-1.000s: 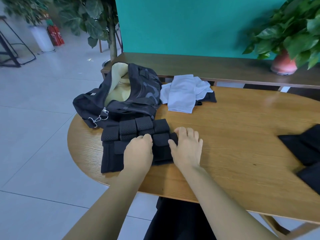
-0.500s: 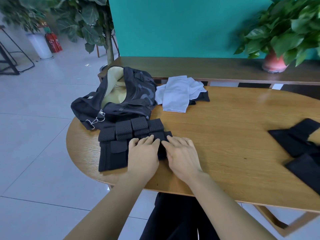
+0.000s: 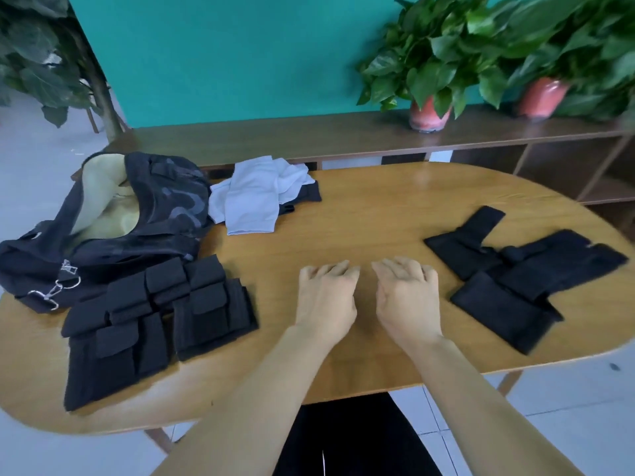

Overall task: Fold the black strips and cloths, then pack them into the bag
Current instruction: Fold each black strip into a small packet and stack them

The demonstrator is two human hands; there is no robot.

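Both hands, left (image 3: 324, 297) and right (image 3: 407, 298), hover empty with loose fingers; unfolded black strips (image 3: 515, 273) slant toward the far right.

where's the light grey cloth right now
In the head view the light grey cloth lies at the table's far left, just right of the open bag and beyond the folded black strips.

bag (image 3: 103, 231) cut off left, right plant (image 3: 563, 46) blurred

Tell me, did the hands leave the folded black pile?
Yes. Both the left hand and right hand moved right, off the folded black pile, over bare table.
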